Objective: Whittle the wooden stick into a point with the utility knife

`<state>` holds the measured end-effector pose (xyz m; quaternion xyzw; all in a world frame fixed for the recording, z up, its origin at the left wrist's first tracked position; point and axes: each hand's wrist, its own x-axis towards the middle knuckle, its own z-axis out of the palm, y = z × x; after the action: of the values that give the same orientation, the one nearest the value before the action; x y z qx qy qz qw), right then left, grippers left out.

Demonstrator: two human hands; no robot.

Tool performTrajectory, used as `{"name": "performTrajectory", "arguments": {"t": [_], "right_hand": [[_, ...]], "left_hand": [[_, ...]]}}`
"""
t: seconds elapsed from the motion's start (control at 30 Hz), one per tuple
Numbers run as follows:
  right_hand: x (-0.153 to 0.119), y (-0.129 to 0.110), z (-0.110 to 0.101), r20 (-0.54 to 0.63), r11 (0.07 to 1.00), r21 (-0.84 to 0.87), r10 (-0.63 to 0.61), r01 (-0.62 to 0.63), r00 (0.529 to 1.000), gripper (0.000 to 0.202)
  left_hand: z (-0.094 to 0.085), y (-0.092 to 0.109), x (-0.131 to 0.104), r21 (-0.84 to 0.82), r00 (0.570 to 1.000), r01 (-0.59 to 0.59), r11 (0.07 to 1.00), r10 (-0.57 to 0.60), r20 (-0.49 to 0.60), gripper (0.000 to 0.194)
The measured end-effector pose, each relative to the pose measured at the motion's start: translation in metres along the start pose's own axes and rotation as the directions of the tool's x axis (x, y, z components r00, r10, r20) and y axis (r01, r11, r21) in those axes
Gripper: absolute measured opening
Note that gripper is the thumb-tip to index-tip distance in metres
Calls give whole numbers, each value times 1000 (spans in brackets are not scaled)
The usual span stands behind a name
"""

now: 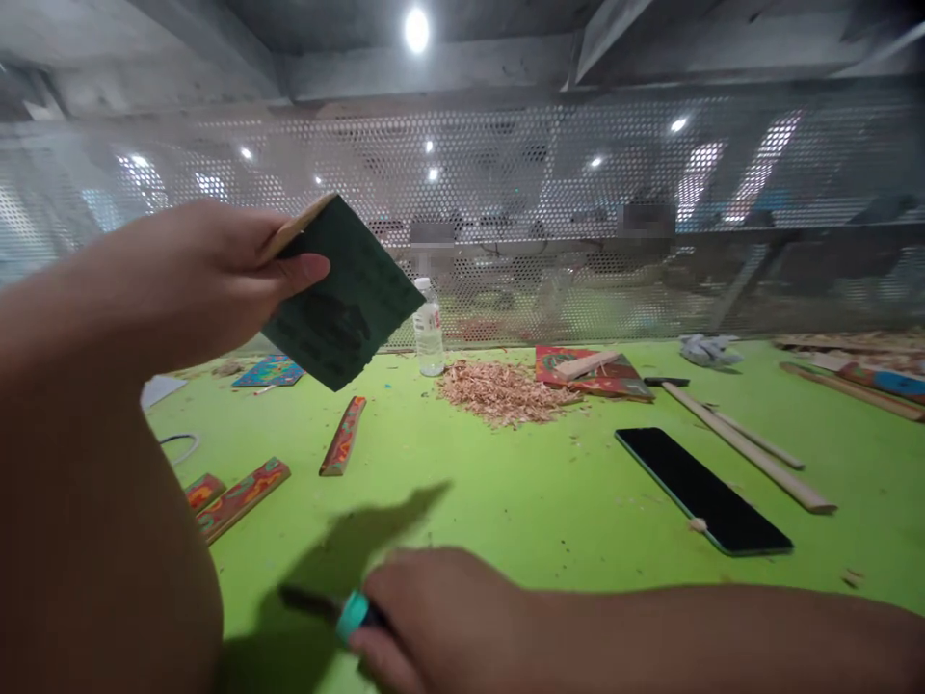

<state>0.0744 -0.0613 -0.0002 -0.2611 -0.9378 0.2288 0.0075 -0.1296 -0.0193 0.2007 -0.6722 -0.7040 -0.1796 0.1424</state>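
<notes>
My left hand is raised at the left and pinches a dark green sheet by its upper left edge; the sheet's other side looks tan. Low in the view, my right hand is closed round a tool with a teal collar and a dark, blurred front end that points left, over the green table. Painted red wooden strips lie on the table below the sheet and beside my left arm.
Behind the table stands a perforated metal screen. Near it are a water bottle, wood shavings and a painted red board. A phone, wooden sticks and crumpled paper lie at the right.
</notes>
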Motion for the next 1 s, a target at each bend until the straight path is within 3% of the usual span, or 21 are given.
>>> {"name": "performTrajectory", "arguments": {"t": [0.07,0.13,0.23,0.4,0.5,0.57,0.67,0.83,0.9,1.0], "right_hand": [[4,-12,9,76,996,-70,-56,61,996,40],[12,-1,7,11,999,-45,6,-6,1000,36],[24,50,-17,-91,985,-65,152,-158,984,27],[22,157,-82,-294,913,-110,347,-392,891,31],[4,181,-97,-365,902,-127,344,-413,865,32],[-11,173,-89,-348,925,-138,288,-353,892,29],[-33,134,-57,-269,965,-157,162,-209,949,23],[-70,75,-2,-149,977,-210,8,-40,989,13],[-85,71,11,-159,972,-228,25,-61,987,8],[-108,86,20,-241,931,-259,197,-258,950,11]], "left_hand": [[-1,-8,-1,24,999,-30,999,31,-40,60],[-3,-11,-2,64,995,-26,998,32,-96,59],[-8,-4,-5,53,1000,-17,998,17,-2,67],[-10,7,-8,-13,1000,-19,1000,19,4,60],[-6,4,-7,-62,999,-40,997,40,8,57],[-3,1,-6,-80,997,-81,993,81,-4,50],[2,3,-5,-127,991,-136,983,134,-28,39],[1,7,-5,-115,998,-34,993,41,51,34],[-1,5,-5,-109,997,-15,994,23,75,32],[1,-1,-1,-202,995,-42,978,59,77,25]]}}
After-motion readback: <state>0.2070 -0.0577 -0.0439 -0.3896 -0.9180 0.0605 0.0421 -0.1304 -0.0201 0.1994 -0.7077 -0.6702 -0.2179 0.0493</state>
